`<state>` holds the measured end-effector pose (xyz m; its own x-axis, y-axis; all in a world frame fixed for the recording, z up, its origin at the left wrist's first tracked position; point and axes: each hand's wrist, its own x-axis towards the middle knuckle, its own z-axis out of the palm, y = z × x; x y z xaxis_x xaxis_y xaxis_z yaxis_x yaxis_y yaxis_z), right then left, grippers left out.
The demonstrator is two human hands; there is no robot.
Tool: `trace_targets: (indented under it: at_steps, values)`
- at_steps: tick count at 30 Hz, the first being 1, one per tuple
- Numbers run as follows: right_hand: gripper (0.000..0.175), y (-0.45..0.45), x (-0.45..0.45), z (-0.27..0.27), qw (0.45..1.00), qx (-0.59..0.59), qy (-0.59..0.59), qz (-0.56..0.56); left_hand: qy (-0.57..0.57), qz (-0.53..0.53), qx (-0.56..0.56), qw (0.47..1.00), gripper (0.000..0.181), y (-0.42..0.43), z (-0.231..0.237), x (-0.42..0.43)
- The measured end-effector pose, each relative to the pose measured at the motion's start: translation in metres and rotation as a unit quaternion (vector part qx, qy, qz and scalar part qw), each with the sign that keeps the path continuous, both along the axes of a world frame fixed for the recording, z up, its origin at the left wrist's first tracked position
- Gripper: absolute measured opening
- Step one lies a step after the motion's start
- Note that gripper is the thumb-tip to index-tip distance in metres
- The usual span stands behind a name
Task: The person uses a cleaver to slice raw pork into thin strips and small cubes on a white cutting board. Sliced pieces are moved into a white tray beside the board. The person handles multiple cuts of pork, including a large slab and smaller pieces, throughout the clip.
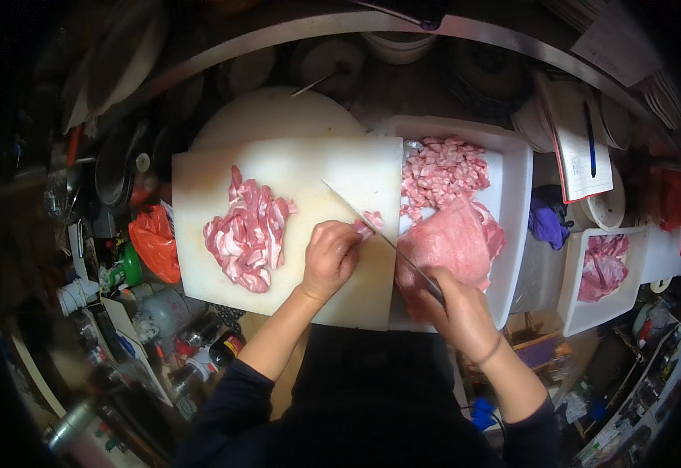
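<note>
My right hand [463,313] grips the dark handle of a long kitchen knife [396,248], whose blade slants up and left across the right side of a white cutting board [311,292]. Fingers curled, my left hand [331,254] pinches a small piece of raw meat [363,230] against the blade. Just beyond the blade lie a few cut bits [373,218]. On the board's left half rests a heap of raw meat strips [247,231]. A white plastic tub [507,234] at the right holds diced meat [445,169] and a large skin-on slab [448,243].
Behind the board is a round board [276,114]. Farther right stand a smaller white tub [603,316] with meat, a purple cloth [549,219], and an open notebook [580,146] with a pen [590,140]. An orange plastic bag [156,243] sits by the board's left edge.
</note>
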<state>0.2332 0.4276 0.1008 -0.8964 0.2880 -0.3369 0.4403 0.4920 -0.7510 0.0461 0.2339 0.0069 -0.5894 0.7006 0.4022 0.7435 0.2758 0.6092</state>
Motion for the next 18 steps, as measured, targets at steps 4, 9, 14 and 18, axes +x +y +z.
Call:
trace_targets:
  at_steps: [4, 9, 14, 18]
  values:
    - [0.025, 0.009, 0.018, 0.036, 0.997, 0.037, -0.050, 0.048, -0.025, -0.032, -0.019, 0.999, 0.030, -0.003, -0.005, 0.001]
    - [0.026, -0.014, -0.038, -0.006, 0.999, -0.021, -0.010, 0.043, -0.020, -0.035, -0.028, 0.999, 0.032, -0.003, -0.006, -0.002]
    - [0.024, -0.022, -0.042, -0.030, 0.999, 0.012, 0.037, 0.017, -0.022, 0.002, -0.010, 1.000, 0.022, -0.003, 0.000, 0.002]
    - [0.027, -0.003, 0.010, 0.010, 0.999, 0.002, -0.023, 0.022, -0.037, 0.023, 0.001, 0.999, 0.023, -0.008, 0.003, 0.007]
